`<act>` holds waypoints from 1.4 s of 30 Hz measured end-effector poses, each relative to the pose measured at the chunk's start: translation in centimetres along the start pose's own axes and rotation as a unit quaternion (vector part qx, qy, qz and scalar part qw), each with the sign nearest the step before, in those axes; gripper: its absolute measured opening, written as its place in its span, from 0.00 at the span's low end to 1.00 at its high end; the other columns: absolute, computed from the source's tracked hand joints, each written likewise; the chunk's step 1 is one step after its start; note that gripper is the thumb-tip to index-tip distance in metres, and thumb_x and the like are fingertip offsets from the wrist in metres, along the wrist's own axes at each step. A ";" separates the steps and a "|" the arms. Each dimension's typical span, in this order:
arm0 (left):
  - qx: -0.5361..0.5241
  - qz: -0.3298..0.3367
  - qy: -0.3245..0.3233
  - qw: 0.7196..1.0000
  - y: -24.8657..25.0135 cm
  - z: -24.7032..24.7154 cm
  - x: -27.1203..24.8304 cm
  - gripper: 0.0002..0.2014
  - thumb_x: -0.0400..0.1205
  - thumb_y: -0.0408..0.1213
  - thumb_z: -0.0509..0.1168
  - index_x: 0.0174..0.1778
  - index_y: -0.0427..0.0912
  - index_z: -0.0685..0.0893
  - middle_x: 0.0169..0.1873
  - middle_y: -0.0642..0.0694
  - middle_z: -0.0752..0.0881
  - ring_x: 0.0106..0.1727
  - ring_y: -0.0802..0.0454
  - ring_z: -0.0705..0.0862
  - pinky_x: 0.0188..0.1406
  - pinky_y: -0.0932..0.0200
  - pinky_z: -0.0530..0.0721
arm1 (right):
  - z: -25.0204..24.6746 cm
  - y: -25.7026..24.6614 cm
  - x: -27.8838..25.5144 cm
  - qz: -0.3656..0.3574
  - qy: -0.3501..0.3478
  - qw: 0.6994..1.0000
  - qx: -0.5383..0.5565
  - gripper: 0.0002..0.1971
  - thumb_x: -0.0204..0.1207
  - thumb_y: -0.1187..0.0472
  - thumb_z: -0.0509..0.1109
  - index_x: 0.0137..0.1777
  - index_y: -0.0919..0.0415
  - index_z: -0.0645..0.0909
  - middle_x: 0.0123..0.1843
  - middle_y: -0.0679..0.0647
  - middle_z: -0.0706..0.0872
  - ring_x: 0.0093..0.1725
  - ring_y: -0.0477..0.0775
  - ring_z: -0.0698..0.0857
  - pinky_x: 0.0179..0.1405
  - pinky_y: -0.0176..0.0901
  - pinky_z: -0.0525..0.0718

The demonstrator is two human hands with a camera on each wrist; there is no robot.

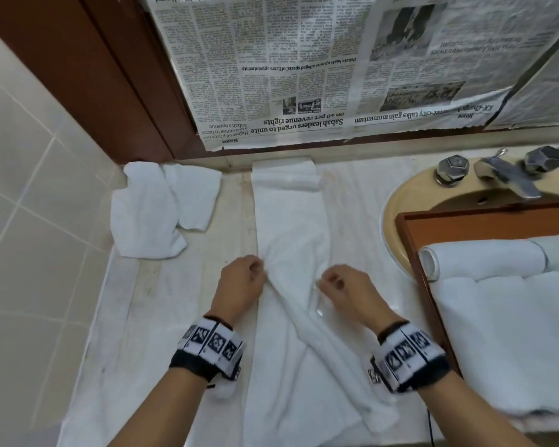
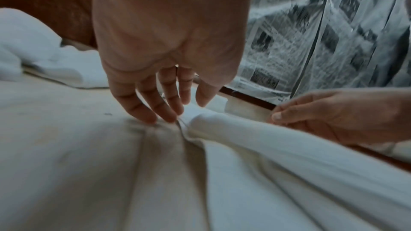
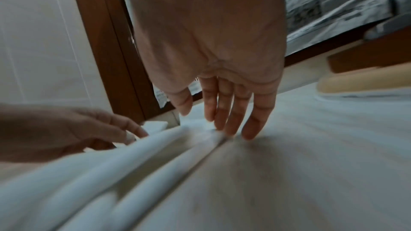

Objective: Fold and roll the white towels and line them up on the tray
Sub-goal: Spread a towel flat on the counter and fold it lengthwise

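A long white towel (image 1: 291, 221) lies folded narrow on the counter, running from the back wall toward me, bunched into ridges in its middle. My left hand (image 1: 262, 272) is at the towel's left edge; in the left wrist view its fingertips (image 2: 155, 119) touch the cloth beside a raised fold (image 2: 222, 122). My right hand (image 1: 323, 282) is at the right edge, its near-straight fingers (image 3: 231, 129) resting on the cloth. Neither hand grips anything. The wooden tray (image 1: 410, 250) at the right holds a rolled towel (image 1: 484, 258) and a flat white towel (image 1: 513, 333).
A crumpled white towel (image 1: 155, 214) lies at the back left of the counter (image 1: 181, 301). The tray sits over a beige sink (image 1: 397, 201) with a metal faucet (image 1: 507, 179). Newspaper (image 1: 304, 66) covers the wall behind. Tiled wall lies to the left.
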State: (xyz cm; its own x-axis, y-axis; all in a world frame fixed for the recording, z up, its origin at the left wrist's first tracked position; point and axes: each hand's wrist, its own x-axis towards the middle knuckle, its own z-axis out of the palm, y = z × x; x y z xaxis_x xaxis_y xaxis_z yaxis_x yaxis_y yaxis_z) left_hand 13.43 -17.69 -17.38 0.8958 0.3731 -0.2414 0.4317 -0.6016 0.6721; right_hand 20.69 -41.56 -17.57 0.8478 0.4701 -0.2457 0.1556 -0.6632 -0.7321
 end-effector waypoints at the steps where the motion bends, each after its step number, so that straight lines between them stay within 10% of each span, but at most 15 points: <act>1: -0.004 -0.020 -0.013 1.000 0.1 0.2 -1.2 0.09 0.84 0.39 0.67 0.58 0.44 0.86 0.49 0.50 0.88 0.50 0.53 0.85 0.50 0.65 0.79 | 0.5 0.1 -1.8 0.007 -0.015 1.000 0.002 0.10 0.79 0.47 0.72 0.49 0.52 0.84 0.47 0.47 0.86 0.45 0.46 0.84 0.52 0.45 0.83; 9: -0.111 -0.107 -0.047 0.987 1.4 2.2 -4.8 0.12 0.82 0.49 0.69 0.41 0.45 0.90 0.34 0.49 0.92 0.39 0.54 0.90 0.42 0.61 0.86 | 3.3 -0.2 -9.4 0.035 -0.050 0.998 -0.025 0.19 0.79 0.38 0.68 0.61 0.50 0.78 0.54 0.44 0.83 0.53 0.46 0.82 0.52 0.42 0.79; 13: -0.175 -0.132 -0.063 0.974 1.4 2.7 -5.0 0.14 0.82 0.47 0.71 0.37 0.42 0.90 0.29 0.53 0.89 0.32 0.55 0.84 0.34 0.63 0.79 | 3.7 -0.7 -10.3 0.096 0.001 0.993 0.075 0.24 0.86 0.41 0.58 0.35 0.58 0.71 0.33 0.49 0.80 0.34 0.49 0.77 0.38 0.46 0.73; 20: -0.217 -0.146 -0.051 0.964 0.9 3.1 -5.6 0.08 0.81 0.40 0.71 0.37 0.44 0.89 0.35 0.52 0.91 0.43 0.50 0.87 0.56 0.51 0.85 | 3.1 -1.7 -10.0 0.169 -0.151 0.972 0.061 0.16 0.76 0.49 0.75 0.34 0.57 0.76 0.32 0.49 0.79 0.31 0.48 0.78 0.28 0.37 0.76; 26: -0.186 -0.118 -0.061 0.974 0.7 3.3 -6.0 0.12 0.82 0.48 0.69 0.42 0.43 0.88 0.39 0.52 0.91 0.46 0.52 0.86 0.44 0.60 0.80 | 3.4 -2.8 -6.8 0.162 0.044 0.986 0.010 0.19 0.81 0.46 0.68 0.32 0.57 0.74 0.32 0.52 0.82 0.39 0.54 0.81 0.39 0.46 0.77; 30: -0.143 -0.105 -0.057 0.983 0.4 3.8 -6.0 0.11 0.81 0.46 0.71 0.38 0.44 0.85 0.40 0.49 0.90 0.46 0.50 0.85 0.47 0.58 0.80 | 4.4 -3.8 -5.0 0.197 0.049 0.978 0.045 0.19 0.77 0.57 0.70 0.27 0.57 0.68 0.26 0.50 0.73 0.27 0.50 0.72 0.29 0.44 0.69; 38: -0.060 -0.107 -0.051 0.991 0.7 3.6 -5.7 0.10 0.82 0.40 0.67 0.35 0.42 0.80 0.37 0.47 0.86 0.43 0.49 0.82 0.34 0.65 0.72 | 2.7 -1.6 -5.5 0.226 0.075 0.934 0.265 0.10 0.75 0.68 0.68 0.32 0.64 0.81 0.28 0.61 0.87 0.26 0.58 0.81 0.28 0.47 0.78; 42: -0.036 -0.120 -0.062 0.990 1.1 3.5 -5.5 0.11 0.80 0.39 0.66 0.32 0.42 0.77 0.31 0.48 0.81 0.35 0.52 0.77 0.31 0.62 0.71 | 2.5 -1.0 -5.5 0.214 0.074 0.957 0.180 0.12 0.77 0.65 0.67 0.31 0.62 0.75 0.28 0.60 0.82 0.21 0.54 0.81 0.22 0.45 0.77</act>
State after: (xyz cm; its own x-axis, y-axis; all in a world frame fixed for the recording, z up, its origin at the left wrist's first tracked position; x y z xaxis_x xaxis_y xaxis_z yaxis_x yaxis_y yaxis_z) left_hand 9.35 -22.89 -17.78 0.7769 0.4061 -0.4811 0.6284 -0.4523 0.6329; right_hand 14.61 -42.02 -17.09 0.8609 0.0951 -0.4998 -0.3850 -0.5206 -0.7621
